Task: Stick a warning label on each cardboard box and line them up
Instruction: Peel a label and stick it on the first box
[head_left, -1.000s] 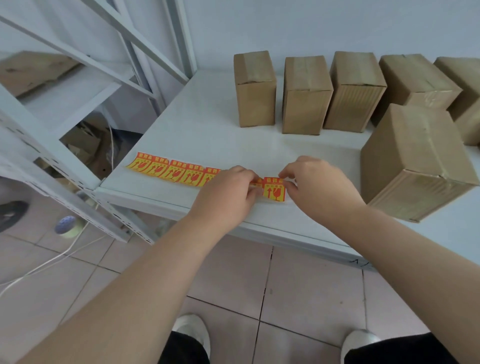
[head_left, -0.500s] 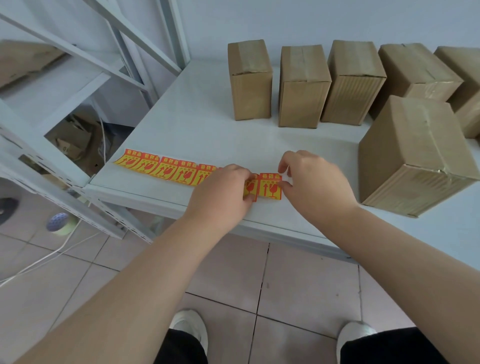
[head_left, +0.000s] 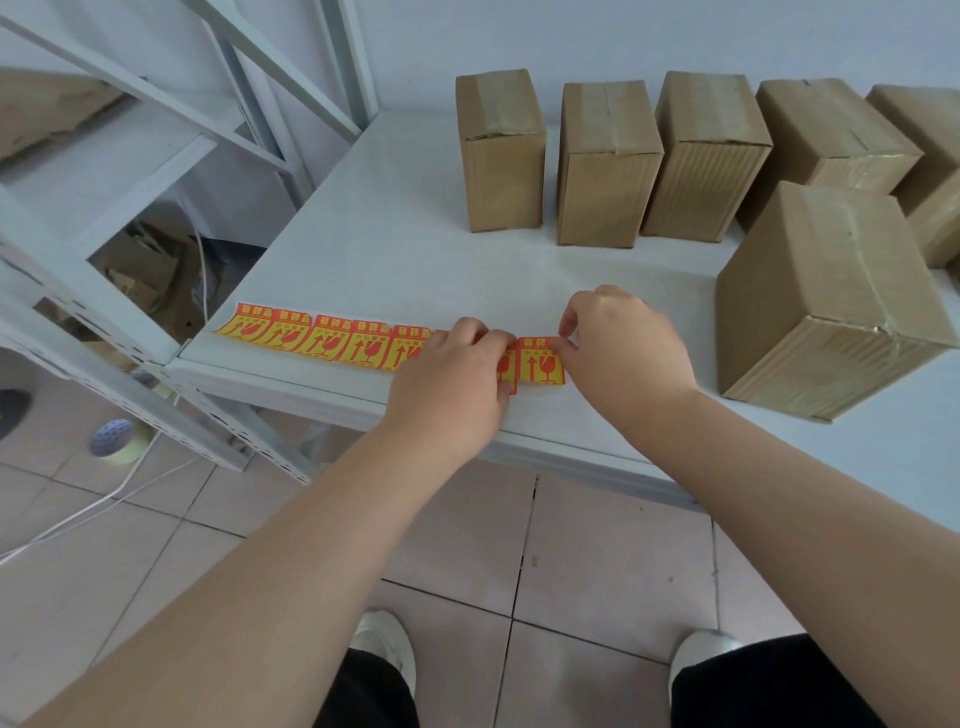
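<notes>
A strip of orange and yellow warning labels (head_left: 322, 338) lies along the front of the white table (head_left: 395, 249). My left hand (head_left: 457, 379) presses down on the strip near its right end. My right hand (head_left: 618, 348) pinches the top right corner of the last label (head_left: 540, 361), which still lies flat beside the strip. Several plain cardboard boxes stand in a row at the back, the leftmost box (head_left: 501, 150) upright. A larger box (head_left: 826, 301) lies tilted at the right, close to my right hand.
A white metal shelf frame (head_left: 130, 332) stands at the left with flattened cardboard (head_left: 140, 270) behind it. On the tiled floor below are a roll of tape (head_left: 117, 441) and a white cable (head_left: 93, 509). My shoes (head_left: 384, 649) show at the bottom.
My right hand's fingers shifted from the label's side up to its top right corner. My left hand stayed pressed on the strip. The view drifted slightly.
</notes>
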